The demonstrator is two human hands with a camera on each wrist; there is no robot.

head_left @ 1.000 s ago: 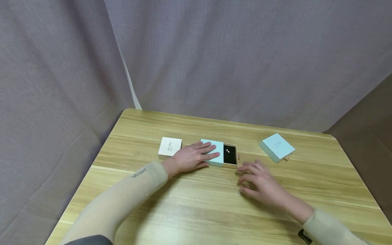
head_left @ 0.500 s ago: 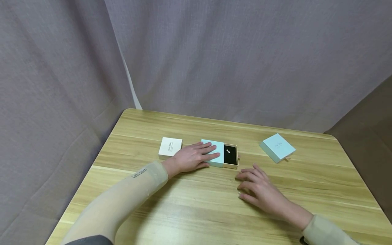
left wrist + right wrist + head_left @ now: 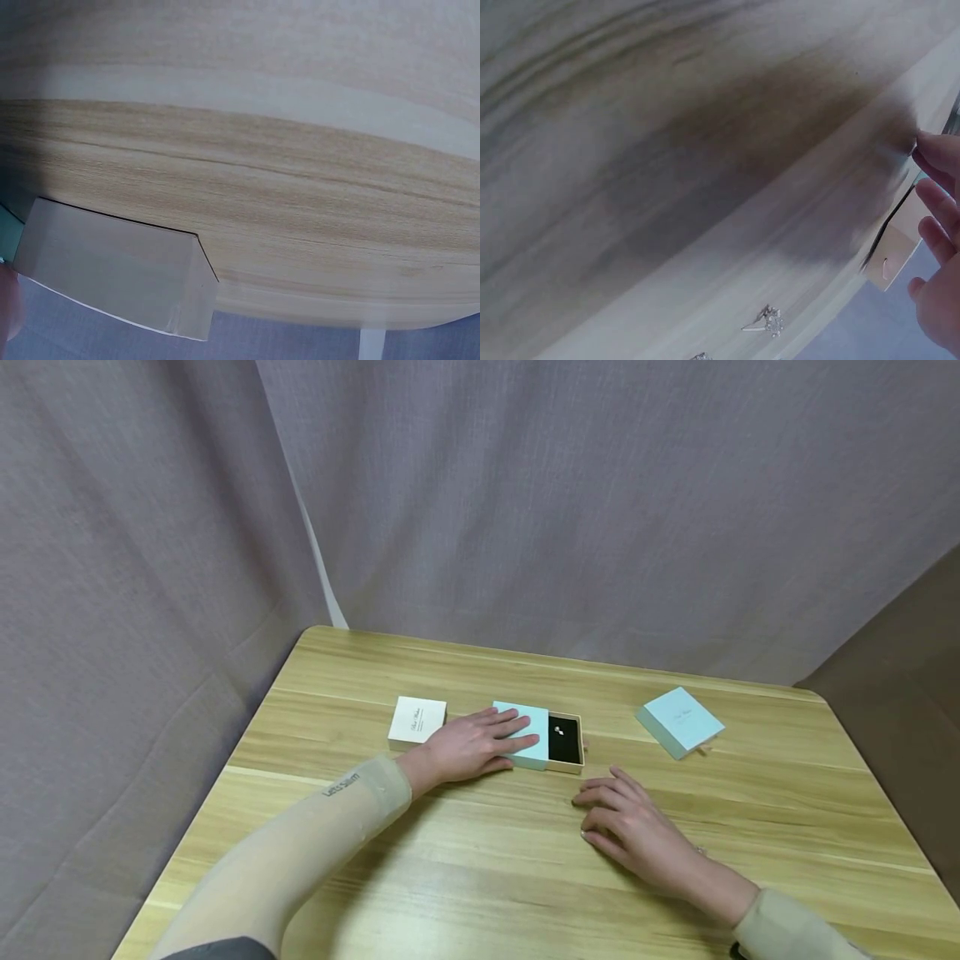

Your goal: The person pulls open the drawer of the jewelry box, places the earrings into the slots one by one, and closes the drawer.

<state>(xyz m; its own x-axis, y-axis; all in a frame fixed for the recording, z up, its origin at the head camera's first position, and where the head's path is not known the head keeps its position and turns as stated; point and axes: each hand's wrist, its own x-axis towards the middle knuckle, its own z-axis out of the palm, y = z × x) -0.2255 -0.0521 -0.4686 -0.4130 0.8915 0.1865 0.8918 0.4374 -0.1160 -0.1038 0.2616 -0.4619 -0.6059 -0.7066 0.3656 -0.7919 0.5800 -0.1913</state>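
Observation:
My left hand lies with spread fingers over the light blue sleeve of a drawer-style jewellery box. The box's drawer sticks out to the right, showing a black pad with a small shiny piece of jewellery on it. In front of the drawer, low over the table, my right hand pinches a tiny shiny piece of jewellery at the tips of thumb and index finger. Fingers mostly cover it. Two silvery, stone-set pieces, one a ring-like piece, show on the table in the right wrist view.
A white box stands left of the blue one, beside my left wrist. Farther right sits another light blue box, turned at an angle, with a small pull tab. Grey curtains hang behind the wooden table.
My right hand has drawn slightly back from the drawer, and its thumb and index finger have closed together at the tiny piece of jewellery. The left hand and boxes stay put.

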